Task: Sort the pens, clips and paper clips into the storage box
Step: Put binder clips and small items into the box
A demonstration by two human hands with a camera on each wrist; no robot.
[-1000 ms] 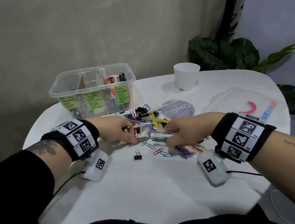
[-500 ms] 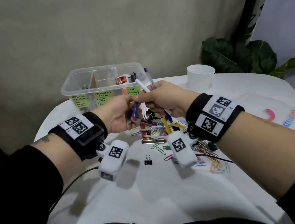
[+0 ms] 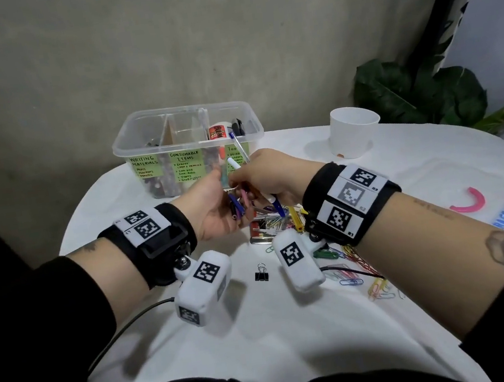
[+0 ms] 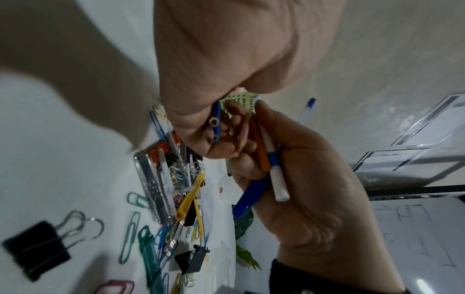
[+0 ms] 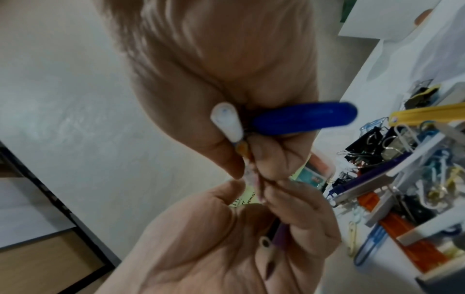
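Sitting against a bare grey wall: a round white surface (image 3: 296, 330), the clear storage box (image 3: 128, 146) at its far edge. Being held just above the heap of clips and paper clips (image 3: 276, 221), near the box front: the pens (image 3: 238, 150), a white-and-blue one and a blue-capped one gripped in the curled right hand (image 3: 261, 176), darker pens and pencils (image 4: 214, 127) gripped in the curled left hand (image 3: 211, 212), fingertips of both meeting.

Risking a dropped pen during any passing between hands, the bundles being loose and splayed. Risking also a pen landing in the wrong labelled compartment, or sleeves and wrist cameras sweeping the black binder clip (image 3: 262, 275) and coloured paper clips (image 3: 353, 273) off the edge.

Compared with half a second ago: both hands staying raised and touching, barely shifting; a second ago, lying low on the heap, picking up.
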